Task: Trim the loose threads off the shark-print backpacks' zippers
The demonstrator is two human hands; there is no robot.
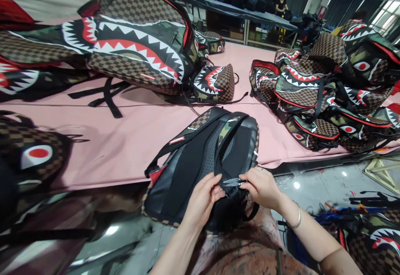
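A backpack (184, 175) lies with its black padded back panel up, partly on the table's near edge and partly over my lap. In my right hand (261, 185) are small metal thread snips (233, 181), their blades pointing left toward my other hand. My left hand (204, 198) pinches the black fabric near the base of a shoulder strap (226, 141), close to the blade tips. Whether a thread lies between the blades is too small to tell.
The pink-covered table (103, 141) bears shark-mouth checkered backpacks (140, 37) at the left and a heap of similar bags (312, 87) at the right. More bags (381, 237) sit low at the right. A person (281, 6) stands near a far table with dark bags.
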